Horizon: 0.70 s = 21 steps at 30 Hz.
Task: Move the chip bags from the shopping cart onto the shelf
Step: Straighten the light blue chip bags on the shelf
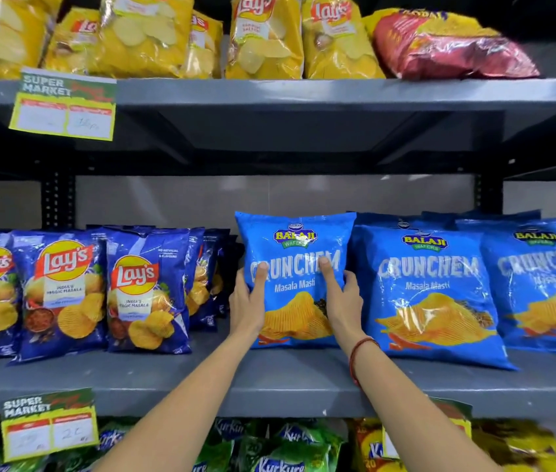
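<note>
A light blue Balaji Crunchem chip bag (295, 240) stands upright on the grey middle shelf (269, 379). My left hand (247, 303) grips its left edge, thumb on the front. Its right edge is held by my right hand (343, 299), thumb also pressed on the front. Two more Crunchem bags (430, 287) stand to the right, with others behind them. The shopping cart is out of view.
Dark blue Lay's bags (65, 291) fill the middle shelf's left part. Yellow Lay's bags (143, 35) and a red bag (447, 49) sit on the upper shelf. Green Kurkure bags (280, 447) fill the lower shelf. Price tags (62, 105) hang from the shelf edges.
</note>
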Available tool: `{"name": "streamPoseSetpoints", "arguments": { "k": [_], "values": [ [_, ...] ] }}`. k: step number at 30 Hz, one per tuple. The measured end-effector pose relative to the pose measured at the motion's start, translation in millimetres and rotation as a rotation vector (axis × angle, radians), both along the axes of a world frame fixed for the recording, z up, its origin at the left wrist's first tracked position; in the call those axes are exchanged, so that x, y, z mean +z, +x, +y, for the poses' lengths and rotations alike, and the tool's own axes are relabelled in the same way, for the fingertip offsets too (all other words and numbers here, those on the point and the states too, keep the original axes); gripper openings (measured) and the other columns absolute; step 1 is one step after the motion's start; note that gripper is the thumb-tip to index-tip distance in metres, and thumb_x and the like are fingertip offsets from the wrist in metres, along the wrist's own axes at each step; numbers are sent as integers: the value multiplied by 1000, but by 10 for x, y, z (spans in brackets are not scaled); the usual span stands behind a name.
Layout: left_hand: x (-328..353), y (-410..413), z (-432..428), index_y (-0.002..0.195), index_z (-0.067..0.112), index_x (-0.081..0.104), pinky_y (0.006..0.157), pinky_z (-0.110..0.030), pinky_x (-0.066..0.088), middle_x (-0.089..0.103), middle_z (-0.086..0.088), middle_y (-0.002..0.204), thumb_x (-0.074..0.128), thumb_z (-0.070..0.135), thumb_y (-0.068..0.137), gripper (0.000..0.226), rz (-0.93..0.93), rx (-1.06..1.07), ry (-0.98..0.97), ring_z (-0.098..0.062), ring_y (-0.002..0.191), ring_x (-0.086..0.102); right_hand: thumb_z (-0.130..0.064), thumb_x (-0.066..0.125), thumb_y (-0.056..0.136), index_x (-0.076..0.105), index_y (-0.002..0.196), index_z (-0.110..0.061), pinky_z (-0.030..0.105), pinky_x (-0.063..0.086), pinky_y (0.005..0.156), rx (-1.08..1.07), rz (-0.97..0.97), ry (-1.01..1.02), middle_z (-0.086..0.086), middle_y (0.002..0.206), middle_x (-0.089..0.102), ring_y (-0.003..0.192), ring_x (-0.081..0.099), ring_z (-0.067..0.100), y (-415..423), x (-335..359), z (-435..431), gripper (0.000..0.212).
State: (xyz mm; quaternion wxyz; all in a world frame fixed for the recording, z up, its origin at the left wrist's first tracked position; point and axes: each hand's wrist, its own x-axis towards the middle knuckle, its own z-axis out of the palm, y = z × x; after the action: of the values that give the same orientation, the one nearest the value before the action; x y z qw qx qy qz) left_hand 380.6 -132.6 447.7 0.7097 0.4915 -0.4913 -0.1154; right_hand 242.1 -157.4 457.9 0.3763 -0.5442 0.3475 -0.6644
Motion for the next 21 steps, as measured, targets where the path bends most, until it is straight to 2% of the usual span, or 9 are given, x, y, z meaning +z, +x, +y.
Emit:
{"name": "streamPoseSetpoints", "arguments": {
  "k": [1, 3, 4, 6, 8, 10, 14, 17, 21],
  "values": [
    [-9, 4, -7, 117, 21, 48, 65, -11, 45, 63, 4, 104, 42, 54, 88, 44, -5, 4, 0, -2, 86, 59, -48, 55, 89, 43, 133, -9, 31, 35, 88, -30, 15, -12, 0, 110, 50, 108, 47, 20, 4, -7, 1, 60],
    [-30, 14, -25, 129, 23, 39, 87, -24, 44, 55, -2, 128, 43, 58, 85, 56, -32, 51, -33, -12, 109, 54, -49, 58, 86, 35, 140, -7, 36, 38, 99, -102, 53, -53, 7, 130, 52, 122, 47, 26, 17, -20, 30, 72],
    [-27, 3, -14, 135, 23, 34, 97, -29, 38, 47, -2, 137, 44, 57, 86, 61, -58, 108, -65, -15, 120, 46, -48, 59, 86, 30, 144, -7, 39, 37, 106, -141, 74, -90, 11, 139, 47, 129, 43, 27, 23, -20, 60, 76],
    [4, -50, 26, 139, 20, 29, 106, -35, 30, 37, -4, 143, 44, 57, 87, 66, -115, 256, -166, -17, 130, 35, -45, 58, 88, 24, 147, -8, 41, 33, 112, -223, 117, -202, 13, 145, 39, 135, 38, 26, 2, -16, 151, 78],
    [69, -166, 119, 138, 16, 31, 108, -35, 27, 37, -7, 141, 40, 58, 85, 68, -190, 375, -262, -19, 131, 32, -46, 57, 89, 24, 147, -11, 36, 33, 112, -291, 165, -329, 9, 146, 37, 136, 35, 22, -81, 2, 248, 75],
    [136, -339, 208, 137, 12, 33, 107, -32, 25, 38, -10, 140, 38, 52, 86, 65, -297, 428, -342, -20, 131, 32, -46, 55, 89, 27, 145, -16, 25, 33, 104, -353, 197, -413, 4, 144, 38, 133, 37, 16, -224, 53, 330, 69],
    [235, -797, 285, 136, 16, 34, 110, -33, 25, 38, -10, 142, 41, 44, 89, 56, -545, 278, -438, -18, 133, 32, -42, 54, 91, 36, 140, -17, 15, 27, 91, -497, 179, -491, 3, 135, 45, 122, 43, 16, -668, 181, 380, 58],
    [262, -1125, 241, 134, 14, 38, 109, -25, 26, 44, -6, 138, 42, 46, 88, 56, -671, 126, -406, -15, 129, 36, -43, 54, 91, 39, 138, -15, 20, 29, 96, -588, 162, -460, 6, 135, 46, 125, 42, 20, -1059, 202, 275, 57],
    [183, -1494, 84, 140, 15, 28, 108, -25, 23, 35, -5, 145, 49, 42, 91, 60, -600, -86, -134, -15, 133, 32, -47, 55, 89, 40, 138, -10, 34, 31, 103, -675, 205, -291, 13, 139, 45, 130, 39, 29, -1504, 128, 86, 63]
  ]
}}
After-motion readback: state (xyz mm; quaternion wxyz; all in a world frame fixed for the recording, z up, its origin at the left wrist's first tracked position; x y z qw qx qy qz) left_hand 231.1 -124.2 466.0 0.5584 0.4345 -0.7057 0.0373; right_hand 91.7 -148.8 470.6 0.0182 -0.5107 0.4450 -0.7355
